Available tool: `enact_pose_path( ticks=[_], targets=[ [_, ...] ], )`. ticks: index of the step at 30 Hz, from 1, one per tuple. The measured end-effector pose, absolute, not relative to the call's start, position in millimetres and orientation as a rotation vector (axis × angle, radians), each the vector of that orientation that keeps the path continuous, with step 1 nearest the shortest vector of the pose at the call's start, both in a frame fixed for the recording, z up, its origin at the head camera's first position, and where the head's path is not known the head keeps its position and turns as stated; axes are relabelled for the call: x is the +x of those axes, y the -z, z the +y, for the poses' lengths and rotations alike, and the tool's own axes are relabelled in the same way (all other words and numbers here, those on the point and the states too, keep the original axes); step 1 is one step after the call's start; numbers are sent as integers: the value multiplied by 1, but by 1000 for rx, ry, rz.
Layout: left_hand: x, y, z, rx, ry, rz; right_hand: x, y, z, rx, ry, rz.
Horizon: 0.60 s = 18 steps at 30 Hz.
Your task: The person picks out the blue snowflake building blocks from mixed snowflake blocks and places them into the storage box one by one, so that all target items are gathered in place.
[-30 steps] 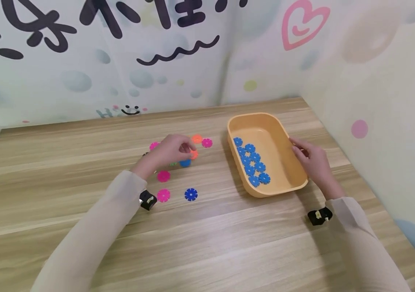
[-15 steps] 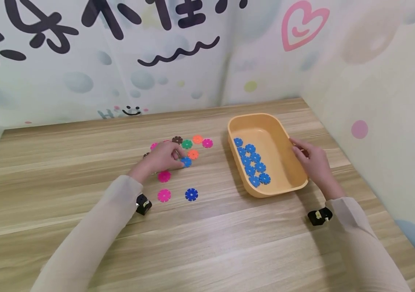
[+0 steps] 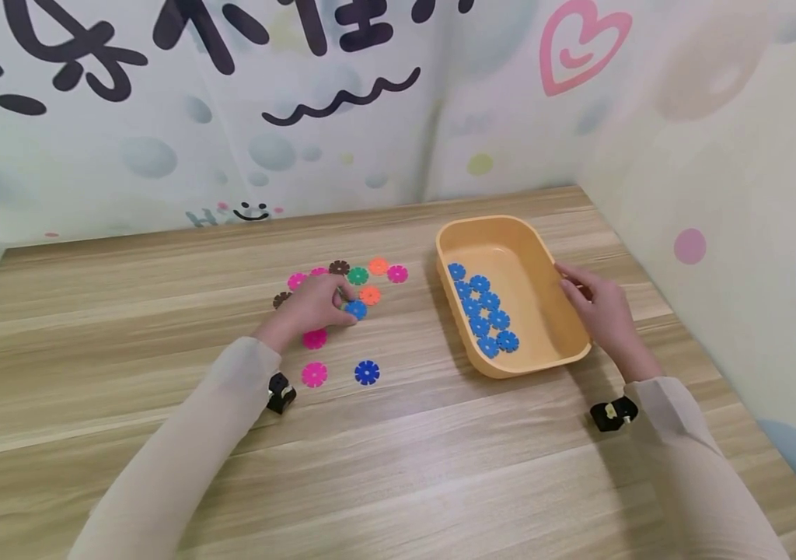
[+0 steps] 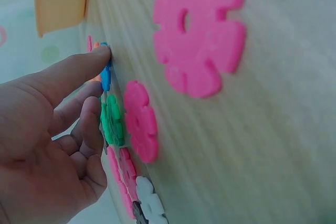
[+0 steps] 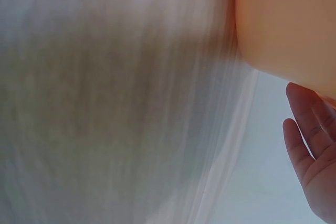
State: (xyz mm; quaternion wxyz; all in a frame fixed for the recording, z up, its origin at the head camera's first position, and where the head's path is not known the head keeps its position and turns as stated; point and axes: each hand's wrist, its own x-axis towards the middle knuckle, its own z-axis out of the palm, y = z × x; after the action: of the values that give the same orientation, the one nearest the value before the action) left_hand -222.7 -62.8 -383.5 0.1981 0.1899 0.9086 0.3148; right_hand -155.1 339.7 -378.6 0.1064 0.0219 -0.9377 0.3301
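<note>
My left hand (image 3: 312, 305) is low over a cluster of notched plastic snowflake discs on the wooden table. Its thumb and index finger pinch a light blue snowflake disc (image 3: 355, 310), which the left wrist view shows from the side, with the thumb on its edge. Close by lie a green disc (image 4: 112, 120), an orange disc (image 3: 370, 295) and a pink disc (image 4: 140, 121). At the right, my right hand (image 3: 599, 307) holds the rim of an orange plastic basin (image 3: 545, 311). Several blue discs (image 3: 480, 326) lie along the basin's left side.
Nearer the front of the table are a pink disc (image 3: 314, 375) and a dark blue disc (image 3: 367, 372). Brown (image 3: 339, 267) and more pink discs lie behind the left hand. A patterned wall covering (image 3: 342, 155) borders the table at the back and right.
My left hand has drawn back leftward from over the orange disc, and its fingertips are now at the light blue disc. The right hand and basin have stayed in place.
</note>
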Motion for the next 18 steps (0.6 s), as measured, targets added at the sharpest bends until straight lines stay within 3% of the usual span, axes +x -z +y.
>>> enact_pose_path(
  ticks=[18],
  targets=[
    [-227, 378, -60, 504, -883, 2459, -156, 380, 341, 55, -952, -2762]
  ],
)
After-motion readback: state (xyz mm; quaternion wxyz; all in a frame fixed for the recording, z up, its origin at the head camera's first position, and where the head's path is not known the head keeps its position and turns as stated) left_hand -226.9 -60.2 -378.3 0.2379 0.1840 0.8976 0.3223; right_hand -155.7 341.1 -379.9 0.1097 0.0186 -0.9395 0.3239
